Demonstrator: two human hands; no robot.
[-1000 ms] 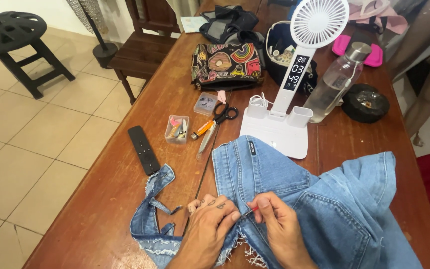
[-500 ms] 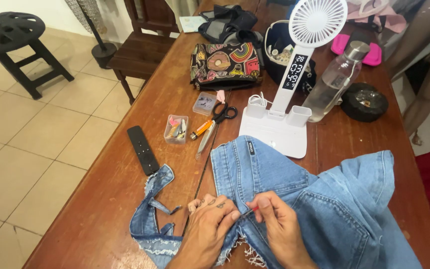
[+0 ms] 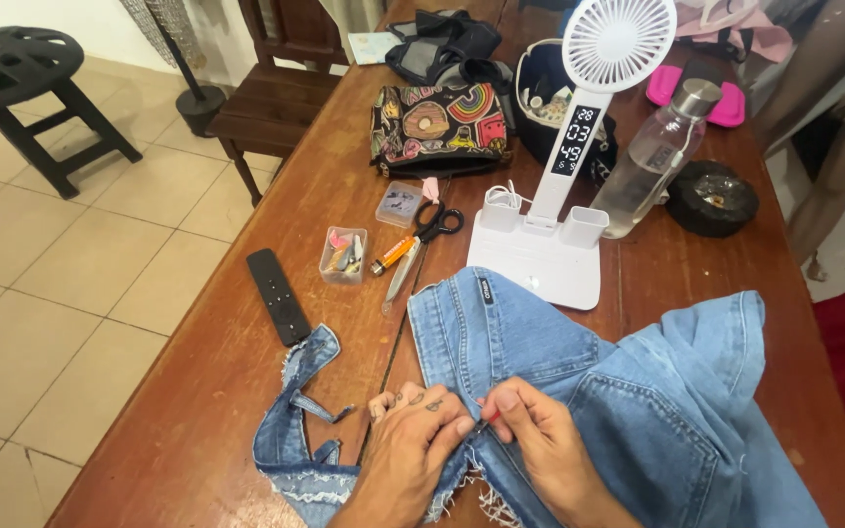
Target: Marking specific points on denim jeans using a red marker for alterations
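A pair of blue denim jeans lies spread on the wooden table. My left hand presses down on a frayed seam of the denim near the front edge. My right hand sits right beside it, its thumb and forefinger pinching a small dark tool with a red tip against the same seam. A cut-off frayed strip of denim lies just left of my left hand.
Behind the jeans stands a white desk fan with a digital display. Scissors, an orange lighter, small plastic boxes, a black remote, a patterned pouch, a clear bottle and a black ashtray are there too. A wooden chair stands left.
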